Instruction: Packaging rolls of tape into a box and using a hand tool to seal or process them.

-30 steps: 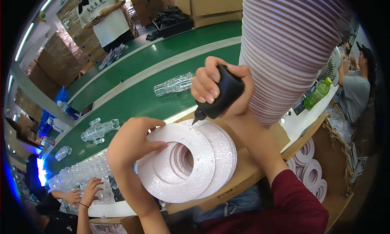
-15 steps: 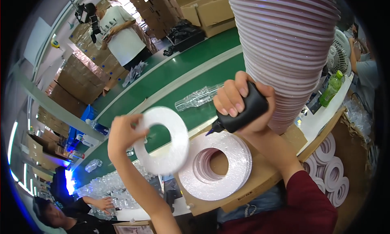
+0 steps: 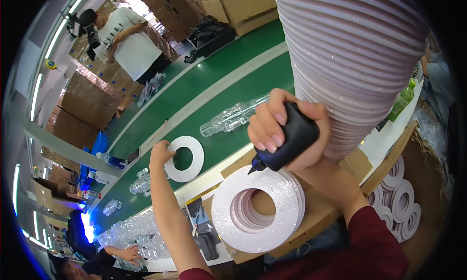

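Observation:
My left hand [image 3: 161,156] reaches out over the green belt, its fingers closed on the edge of a flat, glittery white ring [image 3: 198,158]. In my right hand [image 3: 266,126] is a black squeeze bottle [image 3: 300,136], tipped so that its pointed nozzle aims down. The nozzle tip hangs just above the top of a short stack of glittery rings [image 3: 224,207]; I cannot tell whether it touches. That stack rests on a cardboard sheet [image 3: 304,236] in front of me. Right of the bottle rises a tall column of the same rings [image 3: 350,71].
Clear plastic pieces [image 3: 228,119] lie on the green belt [image 3: 243,88], with a pile of them [image 3: 131,231] at lower left, beside a co-worker's hand [image 3: 129,254]. More rings [image 3: 401,204] are stacked at lower right. A green bottle [image 3: 403,102] stands behind the column. Another person [image 3: 129,41] stands across the belt.
My left hand has carried the white ring away from the short stack, outward over the belt. The right hand still holds the bottle above the stack. The view has shifted slightly.

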`<state>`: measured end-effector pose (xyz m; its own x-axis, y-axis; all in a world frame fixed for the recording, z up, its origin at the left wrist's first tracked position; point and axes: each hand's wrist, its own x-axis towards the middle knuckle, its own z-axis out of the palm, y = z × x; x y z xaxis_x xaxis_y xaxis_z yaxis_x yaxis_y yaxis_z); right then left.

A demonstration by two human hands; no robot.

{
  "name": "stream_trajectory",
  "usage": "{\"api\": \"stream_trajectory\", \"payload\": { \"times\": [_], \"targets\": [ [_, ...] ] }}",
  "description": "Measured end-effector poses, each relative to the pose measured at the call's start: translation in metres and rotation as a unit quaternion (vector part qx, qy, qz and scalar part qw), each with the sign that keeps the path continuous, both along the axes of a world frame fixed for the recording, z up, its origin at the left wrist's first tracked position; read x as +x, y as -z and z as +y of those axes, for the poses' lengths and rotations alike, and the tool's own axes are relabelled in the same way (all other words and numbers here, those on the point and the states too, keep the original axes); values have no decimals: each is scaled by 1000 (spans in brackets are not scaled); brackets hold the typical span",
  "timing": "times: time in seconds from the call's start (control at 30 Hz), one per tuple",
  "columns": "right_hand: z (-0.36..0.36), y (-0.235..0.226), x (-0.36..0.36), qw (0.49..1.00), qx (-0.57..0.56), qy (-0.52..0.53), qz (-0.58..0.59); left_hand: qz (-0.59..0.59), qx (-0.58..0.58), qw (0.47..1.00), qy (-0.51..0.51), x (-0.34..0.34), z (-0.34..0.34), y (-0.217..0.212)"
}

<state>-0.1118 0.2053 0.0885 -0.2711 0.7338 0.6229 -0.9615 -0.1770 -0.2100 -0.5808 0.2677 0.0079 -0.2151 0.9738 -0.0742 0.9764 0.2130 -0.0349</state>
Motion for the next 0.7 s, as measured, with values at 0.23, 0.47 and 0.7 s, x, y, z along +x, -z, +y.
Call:
{"api": "stream_trajectory", "payload": {
  "times": [0.23,0.47,0.7],
  "targets": [
    [5,3,-2,988,-63,-127,-67,-181,55,980,54,114,-32,-75],
    [3,-1,0,977,-32,-201,-63,-186,-83,944,259,268,-130,-109],
    [-13,-6,-12,957,-23,-278,-79,-164,-81,962,204,260,-137,-107]
  ]
}}
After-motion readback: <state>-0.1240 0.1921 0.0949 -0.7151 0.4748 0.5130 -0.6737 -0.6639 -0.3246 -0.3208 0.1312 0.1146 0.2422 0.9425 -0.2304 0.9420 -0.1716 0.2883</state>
